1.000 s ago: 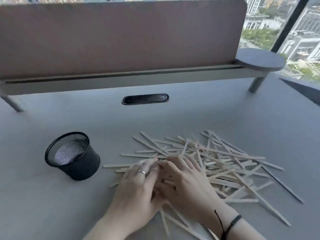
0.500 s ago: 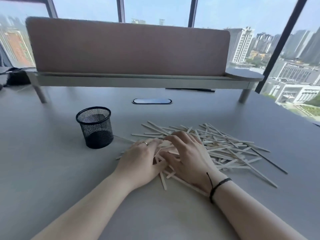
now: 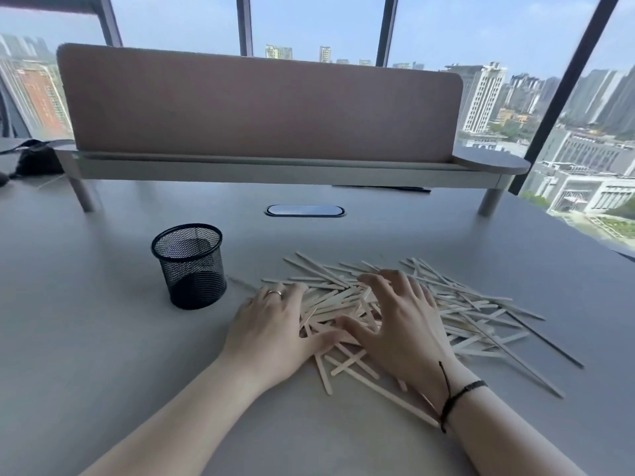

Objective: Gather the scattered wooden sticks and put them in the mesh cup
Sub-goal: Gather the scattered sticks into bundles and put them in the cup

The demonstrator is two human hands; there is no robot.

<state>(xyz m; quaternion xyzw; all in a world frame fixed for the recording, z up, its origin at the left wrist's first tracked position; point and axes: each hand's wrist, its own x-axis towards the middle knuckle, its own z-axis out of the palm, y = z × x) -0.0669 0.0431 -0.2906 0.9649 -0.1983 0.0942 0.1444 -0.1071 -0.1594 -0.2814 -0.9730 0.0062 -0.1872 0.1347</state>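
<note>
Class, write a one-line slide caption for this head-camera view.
Both hands, left and right, spread flat over wooden sticks beside an upright mesh cup.

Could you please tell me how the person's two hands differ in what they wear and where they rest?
The left hand wears a ring; the right hand has a black wrist cord. The left sits at the pile's edge, the right over its middle. Both lie palm-down on the sticks.
</note>
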